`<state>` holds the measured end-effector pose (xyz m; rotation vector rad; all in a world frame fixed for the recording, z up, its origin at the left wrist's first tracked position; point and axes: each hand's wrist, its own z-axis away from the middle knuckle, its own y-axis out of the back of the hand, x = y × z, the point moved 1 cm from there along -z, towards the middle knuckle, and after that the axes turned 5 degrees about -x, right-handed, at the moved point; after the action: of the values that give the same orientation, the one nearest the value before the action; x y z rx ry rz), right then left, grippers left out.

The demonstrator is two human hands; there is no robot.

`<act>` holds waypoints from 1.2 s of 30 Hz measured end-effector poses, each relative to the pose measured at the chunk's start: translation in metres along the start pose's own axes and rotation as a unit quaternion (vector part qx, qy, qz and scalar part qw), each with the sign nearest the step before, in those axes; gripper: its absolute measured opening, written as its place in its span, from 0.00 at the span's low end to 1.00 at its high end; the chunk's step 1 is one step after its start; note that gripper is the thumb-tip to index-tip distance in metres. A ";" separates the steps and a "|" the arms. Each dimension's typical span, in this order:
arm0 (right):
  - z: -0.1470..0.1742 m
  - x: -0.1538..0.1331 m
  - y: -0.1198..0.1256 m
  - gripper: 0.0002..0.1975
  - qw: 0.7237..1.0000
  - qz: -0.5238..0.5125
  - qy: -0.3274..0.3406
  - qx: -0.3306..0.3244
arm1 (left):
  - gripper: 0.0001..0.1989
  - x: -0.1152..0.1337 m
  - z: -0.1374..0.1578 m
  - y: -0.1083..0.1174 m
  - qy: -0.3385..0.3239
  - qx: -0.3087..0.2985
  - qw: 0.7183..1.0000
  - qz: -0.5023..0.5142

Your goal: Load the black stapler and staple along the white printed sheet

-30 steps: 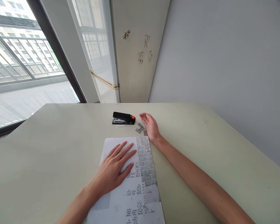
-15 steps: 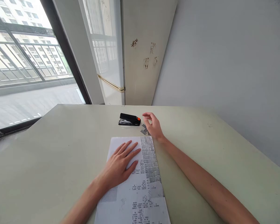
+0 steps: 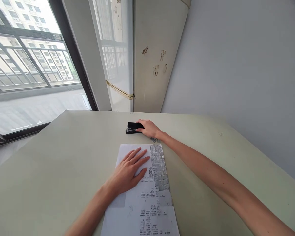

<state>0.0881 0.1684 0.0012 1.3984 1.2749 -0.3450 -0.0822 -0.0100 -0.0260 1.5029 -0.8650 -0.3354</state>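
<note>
My left hand (image 3: 131,171) lies flat with fingers spread on a printed sheet of paper (image 3: 137,219). Along the sheet's upper right edge runs a dense band of staples (image 3: 159,167) in several rows. Beyond the paper, my right hand (image 3: 148,128) is closed around the right end of a black stapler (image 3: 132,126), which rests on the table. Its left end, with a metal part showing, sticks out past my fingers. Just below the right hand, strips of staples (image 3: 154,140) lie on the table, partly covered by the hand.
The pale green table (image 3: 51,170) spreads out on both sides of the paper. Behind its far edge stands a worn refrigerator (image 3: 152,85), with a grey wall (image 3: 231,59) to the right. A window (image 3: 36,65) with railings outside is at the left.
My right hand has moved left and closed on the stapler, which lay free before. The left hand stays flat on the paper. The view has shifted slightly.
</note>
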 end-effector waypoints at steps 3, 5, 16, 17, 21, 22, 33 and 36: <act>0.030 -0.021 0.012 0.12 0.999 -0.027 0.014 0.029 | 0.24 0.001 0.000 0.000 -0.003 0.007 1.000 0.004; 0.059 -0.035 0.028 0.16 0.997 -0.042 0.019 0.057 | 0.24 0.001 0.001 -0.001 -0.007 0.011 1.000 0.008; 0.228 -0.001 0.126 0.23 0.982 0.031 -0.179 0.051 | 0.24 -0.001 -0.002 0.002 -0.001 -0.010 1.000 -0.005; 0.239 0.006 0.131 0.24 0.980 0.029 -0.188 0.052 | 0.24 -0.001 -0.002 0.003 0.000 -0.014 1.000 -0.010; 0.264 0.019 0.146 0.23 0.982 0.017 -0.182 0.043 | 0.24 -0.005 -0.007 0.007 -0.006 -0.032 0.999 -0.025; 0.266 0.019 0.148 0.22 0.983 0.016 -0.179 0.036 | 0.24 -0.005 -0.010 0.009 -0.009 -0.032 0.999 -0.028; 0.274 0.035 0.155 0.25 0.978 -0.034 -0.196 0.068 | 0.15 0.067 -0.095 0.000 -0.064 -0.016 0.996 0.058; 0.274 0.039 0.155 0.27 0.967 -0.054 -0.219 0.123 | 0.14 0.078 -0.118 -0.013 -0.057 -0.011 0.997 0.059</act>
<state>0.3510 -0.0055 -0.0312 1.3620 0.9639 -0.8609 0.0535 0.0204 0.0019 1.4166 -1.0335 -0.3454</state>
